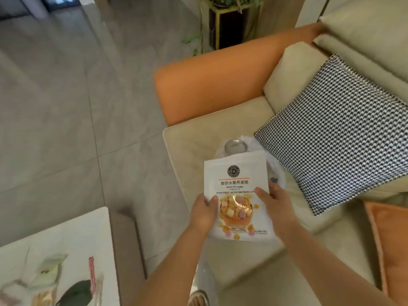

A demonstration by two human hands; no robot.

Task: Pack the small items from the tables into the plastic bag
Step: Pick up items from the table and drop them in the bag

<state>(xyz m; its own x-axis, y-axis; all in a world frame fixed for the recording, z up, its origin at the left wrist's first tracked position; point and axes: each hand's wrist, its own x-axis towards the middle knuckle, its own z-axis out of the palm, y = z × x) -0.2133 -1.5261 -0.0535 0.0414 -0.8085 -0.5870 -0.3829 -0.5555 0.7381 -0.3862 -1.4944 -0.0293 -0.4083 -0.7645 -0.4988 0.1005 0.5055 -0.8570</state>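
With my left hand (204, 214) and right hand (277, 208) pinching the oat crisp pouch (237, 186) over the plastic bag (277, 171) on the sofa (194, 142), I judge its corners could snag the floppy bag mouth.

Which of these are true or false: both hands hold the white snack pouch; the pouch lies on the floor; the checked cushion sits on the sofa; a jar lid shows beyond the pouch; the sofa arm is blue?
1. Both the left hand and right hand hold the snack pouch. True.
2. The pouch lies on the floor. False: it is held above the sofa seat.
3. The checked cushion sits on the sofa. True.
4. A round jar lid shows beyond the pouch. True.
5. The sofa arm is blue. False: it is orange.
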